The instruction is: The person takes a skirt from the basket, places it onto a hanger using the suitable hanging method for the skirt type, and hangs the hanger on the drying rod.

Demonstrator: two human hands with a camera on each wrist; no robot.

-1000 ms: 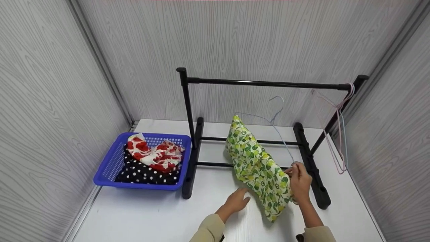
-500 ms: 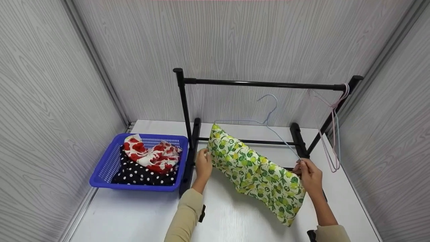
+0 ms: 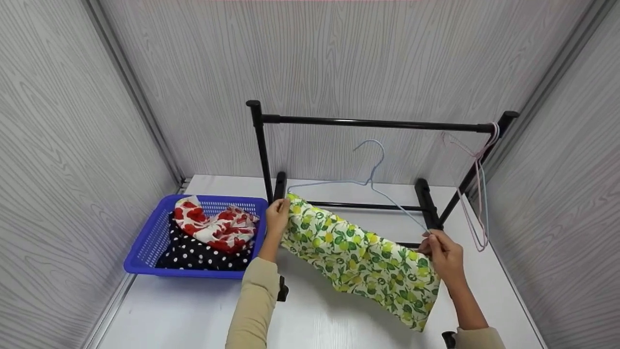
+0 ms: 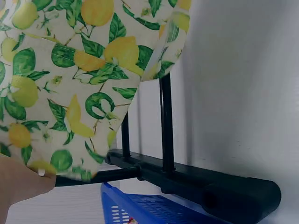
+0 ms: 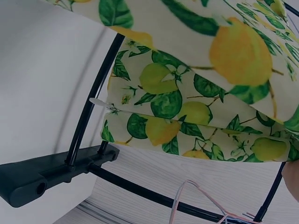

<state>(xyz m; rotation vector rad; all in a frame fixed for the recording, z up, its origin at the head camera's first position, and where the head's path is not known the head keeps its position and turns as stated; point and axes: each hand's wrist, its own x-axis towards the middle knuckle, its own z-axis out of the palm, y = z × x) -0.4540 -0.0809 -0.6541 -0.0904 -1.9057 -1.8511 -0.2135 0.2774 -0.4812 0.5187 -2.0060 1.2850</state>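
A white cloth with yellow-green lemon print hangs from a light blue wire hanger between both hands. My left hand pinches the cloth's upper left corner beside the hanger's end. At the other end my right hand pinches the hanger and the cloth's upper right corner. The left wrist view shows the printed cloth with part of the left hand at its edge. In the right wrist view the cloth fills the top, the right hand at the right edge.
A black rack stands behind the cloth, with pink and blue hangers at its right end. At left, a blue basket holds a red-and-white cloth and a black dotted cloth.
My left hand has moved up and left from below the cloth and now pinches its left corner. The cloth is spread wider, and the hanger has shifted left. The right hand keeps its hold.
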